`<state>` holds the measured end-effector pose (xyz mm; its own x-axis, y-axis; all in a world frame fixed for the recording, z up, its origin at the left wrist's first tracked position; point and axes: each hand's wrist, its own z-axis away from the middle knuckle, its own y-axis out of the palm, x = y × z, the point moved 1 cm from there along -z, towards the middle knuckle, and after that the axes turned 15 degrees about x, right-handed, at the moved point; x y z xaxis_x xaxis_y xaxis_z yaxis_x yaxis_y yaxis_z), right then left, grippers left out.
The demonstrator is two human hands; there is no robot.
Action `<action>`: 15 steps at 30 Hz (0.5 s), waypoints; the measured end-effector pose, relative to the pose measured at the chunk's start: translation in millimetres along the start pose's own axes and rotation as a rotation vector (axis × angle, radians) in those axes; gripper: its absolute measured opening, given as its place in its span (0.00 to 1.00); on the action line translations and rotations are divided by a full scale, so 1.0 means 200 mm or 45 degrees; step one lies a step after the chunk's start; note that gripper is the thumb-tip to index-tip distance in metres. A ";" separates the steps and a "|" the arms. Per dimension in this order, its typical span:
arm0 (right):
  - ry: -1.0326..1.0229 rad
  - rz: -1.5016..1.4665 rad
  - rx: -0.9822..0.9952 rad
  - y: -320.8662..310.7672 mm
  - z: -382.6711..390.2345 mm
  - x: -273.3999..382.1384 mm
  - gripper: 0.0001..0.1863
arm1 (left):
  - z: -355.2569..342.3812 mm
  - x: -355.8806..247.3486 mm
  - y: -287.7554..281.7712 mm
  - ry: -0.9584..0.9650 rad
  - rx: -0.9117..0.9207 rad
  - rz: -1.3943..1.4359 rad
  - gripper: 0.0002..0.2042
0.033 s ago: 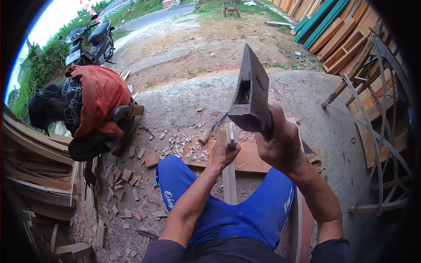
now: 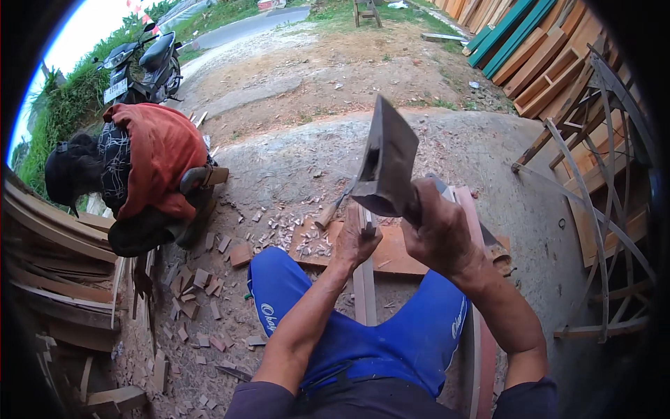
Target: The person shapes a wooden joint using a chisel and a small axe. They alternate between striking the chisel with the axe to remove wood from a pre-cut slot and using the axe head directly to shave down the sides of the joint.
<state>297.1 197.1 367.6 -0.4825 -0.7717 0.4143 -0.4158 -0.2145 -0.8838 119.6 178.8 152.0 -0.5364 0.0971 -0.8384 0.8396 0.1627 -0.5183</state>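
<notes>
My right hand (image 2: 441, 230) is closed round an axe (image 2: 387, 164) just below its dark steel head. The handle is mostly hidden by my fingers. The axe head is raised in front of me, its blunt back low and close to my left hand (image 2: 354, 243). That hand is wrapped round a narrow wooden batten (image 2: 363, 297), which runs between my knees. Whether another small piece is held against the batten there, I cannot make out. Beside my left hand, a wooden-handled chisel (image 2: 326, 215) lies at the far edge of a reddish board (image 2: 403, 246) strewn with chips.
A person in a red top (image 2: 157, 157) crouches at the left, near scattered wood offcuts (image 2: 199, 279). Long planks (image 2: 481, 349) lie by my right leg, near a tool's wooden handle (image 2: 502, 262). A metal frame (image 2: 604, 188) stands right; a motorcycle (image 2: 143, 66) is parked far left.
The axe head has come down and slightly left, toward my left hand, and my right hand has dropped a little with it. My left hand stays in place.
</notes>
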 end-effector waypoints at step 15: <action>0.296 0.254 0.710 0.08 -0.04 -0.02 0.12 | -0.02 0.05 0.02 -0.025 0.221 -0.159 0.14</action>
<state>286.5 202.6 353.7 -0.6901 -0.6923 0.2109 0.1331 -0.4079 -0.9033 117.4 185.3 141.2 -0.6368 0.0676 -0.7680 0.7698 0.0005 -0.6383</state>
